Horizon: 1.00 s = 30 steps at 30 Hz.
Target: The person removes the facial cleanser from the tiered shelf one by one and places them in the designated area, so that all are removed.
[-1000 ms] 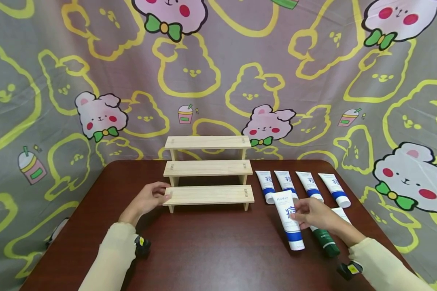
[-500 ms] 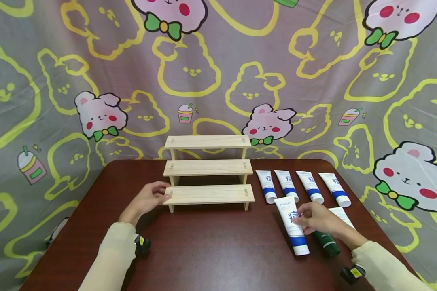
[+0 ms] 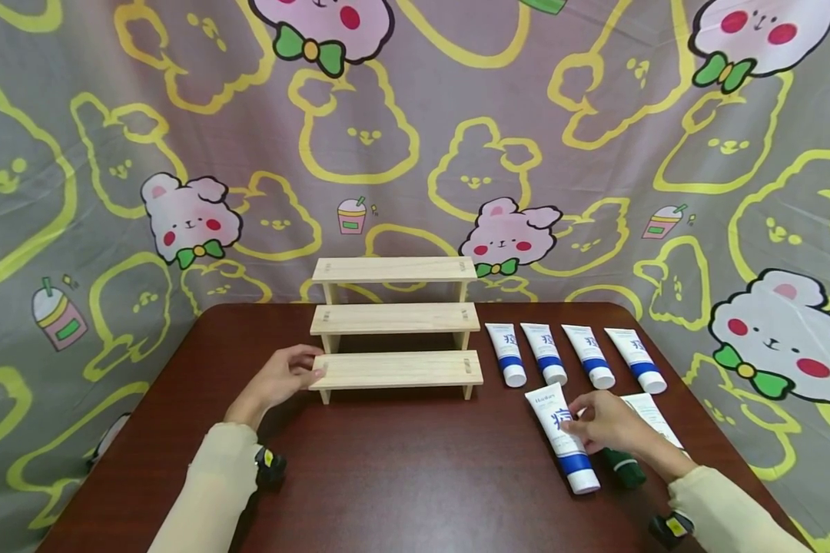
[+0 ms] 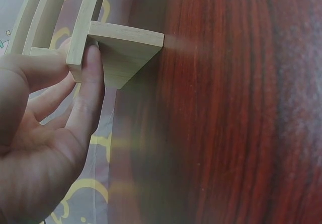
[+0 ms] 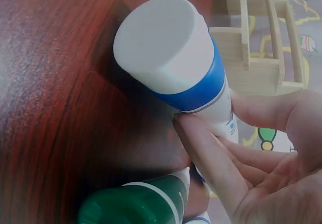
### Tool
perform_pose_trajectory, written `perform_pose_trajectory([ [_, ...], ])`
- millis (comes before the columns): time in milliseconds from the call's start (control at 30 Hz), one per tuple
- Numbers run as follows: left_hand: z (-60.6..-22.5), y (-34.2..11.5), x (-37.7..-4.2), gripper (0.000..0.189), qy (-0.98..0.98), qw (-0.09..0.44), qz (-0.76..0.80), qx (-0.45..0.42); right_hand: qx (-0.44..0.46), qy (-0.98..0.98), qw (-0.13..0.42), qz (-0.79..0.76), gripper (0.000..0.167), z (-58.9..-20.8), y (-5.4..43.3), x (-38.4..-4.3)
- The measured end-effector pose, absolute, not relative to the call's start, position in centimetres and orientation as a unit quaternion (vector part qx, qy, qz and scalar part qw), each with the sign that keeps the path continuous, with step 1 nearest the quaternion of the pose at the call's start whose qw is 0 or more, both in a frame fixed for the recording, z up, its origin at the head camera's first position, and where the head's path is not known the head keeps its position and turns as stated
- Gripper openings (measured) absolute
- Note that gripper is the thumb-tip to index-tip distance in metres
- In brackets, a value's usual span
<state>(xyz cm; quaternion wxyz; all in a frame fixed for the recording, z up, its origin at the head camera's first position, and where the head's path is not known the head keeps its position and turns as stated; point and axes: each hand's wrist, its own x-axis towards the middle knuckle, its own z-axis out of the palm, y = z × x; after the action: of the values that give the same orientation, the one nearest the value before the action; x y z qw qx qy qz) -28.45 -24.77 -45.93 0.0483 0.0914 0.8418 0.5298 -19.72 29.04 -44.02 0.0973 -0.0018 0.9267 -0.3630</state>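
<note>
My right hand [image 3: 612,422] pinches a white squeeze tube [image 3: 560,438] with a blue band, thumb on one side and fingers on the other. The tube lies slantwise close over the table, cap end toward me; its broad white cap [image 5: 156,43] fills the upper middle of the right wrist view. At the left, my left hand [image 3: 280,380] grips the end of the lowest step [image 3: 397,370] of a three-step wooden rack. The left wrist view shows thumb and fingers [image 4: 90,78] on either side of that board's end.
Several matching white tubes [image 3: 505,355] lie in a row right of the rack. A green tube [image 3: 625,468] and another white tube [image 3: 653,418] lie partly hidden by the right hand and forearm. A patterned cloth [image 3: 401,153] hangs behind the dark red table [image 3: 401,484].
My right hand has moved the white tube a little toward me and to the right, away from the row of tubes. The left hand and the rack have stayed put.
</note>
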Motion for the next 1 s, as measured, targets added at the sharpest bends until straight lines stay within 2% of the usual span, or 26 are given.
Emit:
perform_pose_trajectory([
  [533, -45.91, -24.71, -28.58, 0.040, 0.842, 0.049, 0.530, 0.086, 0.010, 0.902, 0.134, -0.411, 0.045, -44.62, 29.06, -19.81],
  [833, -46.02, -24.65, -28.63, 0.039, 0.844, 0.050, 0.528, 0.084, -0.024, 0.867, 0.212, -0.451, 0.036, -44.70, 29.64, -19.71],
  [1000, -45.96, -24.71, -28.56, 0.040, 0.843, 0.052, 0.528, 0.085, -0.037, 0.858, 0.222, -0.462, 0.037, -44.79, 29.84, -19.70],
])
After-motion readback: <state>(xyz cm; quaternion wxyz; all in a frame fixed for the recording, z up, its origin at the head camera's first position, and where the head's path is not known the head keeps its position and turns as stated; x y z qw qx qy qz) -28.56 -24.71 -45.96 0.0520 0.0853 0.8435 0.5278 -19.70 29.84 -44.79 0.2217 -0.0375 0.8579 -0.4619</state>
